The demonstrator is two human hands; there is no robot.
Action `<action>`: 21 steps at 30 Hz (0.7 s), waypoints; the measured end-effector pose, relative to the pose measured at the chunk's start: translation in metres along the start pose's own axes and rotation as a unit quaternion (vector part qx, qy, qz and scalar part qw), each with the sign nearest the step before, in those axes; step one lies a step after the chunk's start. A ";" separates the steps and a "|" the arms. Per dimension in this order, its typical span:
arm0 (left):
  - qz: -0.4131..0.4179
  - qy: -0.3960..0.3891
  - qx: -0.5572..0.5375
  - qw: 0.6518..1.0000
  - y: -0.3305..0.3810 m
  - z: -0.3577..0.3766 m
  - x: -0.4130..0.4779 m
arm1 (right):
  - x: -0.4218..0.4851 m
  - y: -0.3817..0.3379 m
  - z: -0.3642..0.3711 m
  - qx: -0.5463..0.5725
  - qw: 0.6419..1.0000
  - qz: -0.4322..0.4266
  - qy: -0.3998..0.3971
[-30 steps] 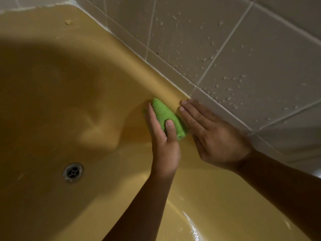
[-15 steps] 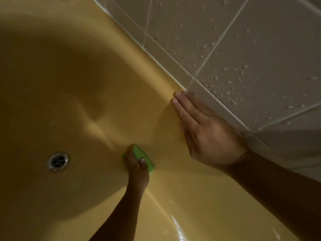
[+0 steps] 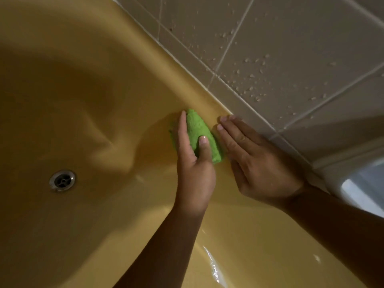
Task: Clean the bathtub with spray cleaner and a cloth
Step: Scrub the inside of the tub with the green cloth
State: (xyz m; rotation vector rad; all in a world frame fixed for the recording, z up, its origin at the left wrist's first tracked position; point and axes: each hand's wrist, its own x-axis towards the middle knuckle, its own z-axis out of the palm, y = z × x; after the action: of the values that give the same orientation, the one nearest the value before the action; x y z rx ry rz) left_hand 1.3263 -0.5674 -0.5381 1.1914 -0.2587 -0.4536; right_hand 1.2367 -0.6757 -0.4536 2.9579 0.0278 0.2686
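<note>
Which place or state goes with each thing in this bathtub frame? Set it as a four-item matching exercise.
Things:
1 cloth
2 drain
3 right hand
4 wall tiles

Places or states:
A speckled with droplets
B lying flat on the rim of the bathtub
C gripped by the left hand
D set in the tub floor, lower left

Pairs: 1-C, 2-D, 3-B, 4-A.

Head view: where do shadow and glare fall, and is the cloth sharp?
Head view: broad shadow darkens the bathtub around the drain; glare streaks its wall at bottom; the green cloth in the left hand looks sharp.
</note>
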 end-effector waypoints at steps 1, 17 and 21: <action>0.016 -0.003 0.019 1.000 -0.001 0.001 0.000 | 0.001 0.000 0.001 0.002 1.000 0.001 0.000; -0.112 -0.004 0.207 0.972 -0.112 -0.075 0.001 | 0.010 -0.003 0.000 -0.039 0.999 -0.005 -0.009; -0.265 0.104 0.114 0.952 -0.140 -0.079 -0.003 | 0.011 -0.004 0.001 -0.037 0.999 0.001 -0.011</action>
State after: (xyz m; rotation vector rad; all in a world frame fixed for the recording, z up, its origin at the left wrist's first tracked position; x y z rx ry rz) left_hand 1.3290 -0.5414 -0.6968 1.5261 0.2063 -0.7739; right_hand 1.2481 -0.6718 -0.4532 2.8876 0.0127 0.2333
